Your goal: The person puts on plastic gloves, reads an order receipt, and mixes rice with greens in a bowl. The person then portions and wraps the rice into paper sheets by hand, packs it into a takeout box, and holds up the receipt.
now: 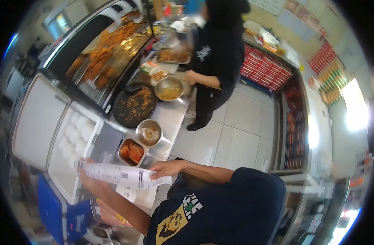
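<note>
A long printed receipt (113, 173) with a square code is stretched between my two hands. My left hand (89, 179) grips its far left end, and my right hand (167, 168) pinches the right end, thumb on top. Below it hangs more white paper (144, 196), partly hidden by the receipt. Just beyond the paper stand a square metal tin of red food, likely kimchi (132, 152), and a metal bowl (150, 132) with a plastic bag in it. To the left, a white cooler box (74, 139) with its lid raised holds several round white pieces.
A large black pan (134, 105) of chopped food and a metal bowl (168, 89) sit on the steel counter. Fried food fills a glass display case (105, 57). A co-worker in black (217, 53) stands at the counter's far end. Red packets (264, 67) line the far shelf.
</note>
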The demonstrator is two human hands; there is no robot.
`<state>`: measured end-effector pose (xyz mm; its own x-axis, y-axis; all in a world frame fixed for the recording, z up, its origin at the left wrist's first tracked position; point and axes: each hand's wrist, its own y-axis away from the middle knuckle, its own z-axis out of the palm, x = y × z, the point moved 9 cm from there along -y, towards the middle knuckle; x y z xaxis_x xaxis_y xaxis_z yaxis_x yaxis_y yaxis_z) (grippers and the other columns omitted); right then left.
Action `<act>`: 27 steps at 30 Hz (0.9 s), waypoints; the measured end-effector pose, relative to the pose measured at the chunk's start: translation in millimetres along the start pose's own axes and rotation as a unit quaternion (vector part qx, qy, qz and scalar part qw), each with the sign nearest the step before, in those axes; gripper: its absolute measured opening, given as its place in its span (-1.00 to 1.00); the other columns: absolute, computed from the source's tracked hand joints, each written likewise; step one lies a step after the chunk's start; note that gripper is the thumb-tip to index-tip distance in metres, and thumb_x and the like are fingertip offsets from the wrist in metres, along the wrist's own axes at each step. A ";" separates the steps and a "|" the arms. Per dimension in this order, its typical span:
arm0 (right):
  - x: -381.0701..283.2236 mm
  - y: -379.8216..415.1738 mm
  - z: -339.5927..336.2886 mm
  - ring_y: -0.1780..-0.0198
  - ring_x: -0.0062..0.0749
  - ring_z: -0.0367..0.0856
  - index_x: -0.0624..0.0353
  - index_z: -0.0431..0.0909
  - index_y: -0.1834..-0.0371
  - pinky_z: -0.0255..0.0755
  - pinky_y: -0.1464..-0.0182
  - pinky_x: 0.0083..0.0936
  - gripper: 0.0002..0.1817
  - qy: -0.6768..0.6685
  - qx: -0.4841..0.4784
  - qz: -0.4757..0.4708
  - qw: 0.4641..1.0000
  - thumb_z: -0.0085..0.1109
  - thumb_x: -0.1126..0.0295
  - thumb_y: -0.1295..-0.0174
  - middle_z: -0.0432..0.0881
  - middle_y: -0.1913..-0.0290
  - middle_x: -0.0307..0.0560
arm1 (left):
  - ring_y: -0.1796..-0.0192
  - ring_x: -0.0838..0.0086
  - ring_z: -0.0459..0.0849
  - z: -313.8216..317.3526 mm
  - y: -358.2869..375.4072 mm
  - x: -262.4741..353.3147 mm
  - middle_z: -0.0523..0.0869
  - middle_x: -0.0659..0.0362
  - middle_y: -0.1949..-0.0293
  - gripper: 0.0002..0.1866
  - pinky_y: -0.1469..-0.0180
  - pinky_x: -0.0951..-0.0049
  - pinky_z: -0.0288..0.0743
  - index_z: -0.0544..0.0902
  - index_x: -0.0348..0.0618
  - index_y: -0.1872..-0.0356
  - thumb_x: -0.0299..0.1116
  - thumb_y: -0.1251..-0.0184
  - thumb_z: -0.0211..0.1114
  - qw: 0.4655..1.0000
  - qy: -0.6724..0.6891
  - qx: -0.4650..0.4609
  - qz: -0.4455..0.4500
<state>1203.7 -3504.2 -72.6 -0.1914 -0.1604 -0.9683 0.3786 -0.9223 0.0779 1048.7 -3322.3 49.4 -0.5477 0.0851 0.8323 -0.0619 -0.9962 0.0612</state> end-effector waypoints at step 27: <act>18.5 5.0 1.8 0.12 -0.69 0.54 0.35 0.50 -0.09 0.50 0.10 -0.61 -0.62 -0.038 -0.039 -0.020 0.998 0.04 0.22 -0.45 0.64 0.13 -0.24 | -0.31 0.11 0.37 23.0 26.4 7.7 0.37 -0.13 -0.29 -0.40 -0.33 0.08 0.28 0.20 -0.45 -0.37 -0.17 -0.53 -0.02 0.997 -0.039 0.061 0.037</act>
<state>1200.4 -3512.4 -89.7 -0.2747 -0.1528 -0.9493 0.4378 -0.8989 0.0181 1062.1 -3348.3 70.2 -0.4793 0.0152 0.8775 0.0803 -0.9949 0.0612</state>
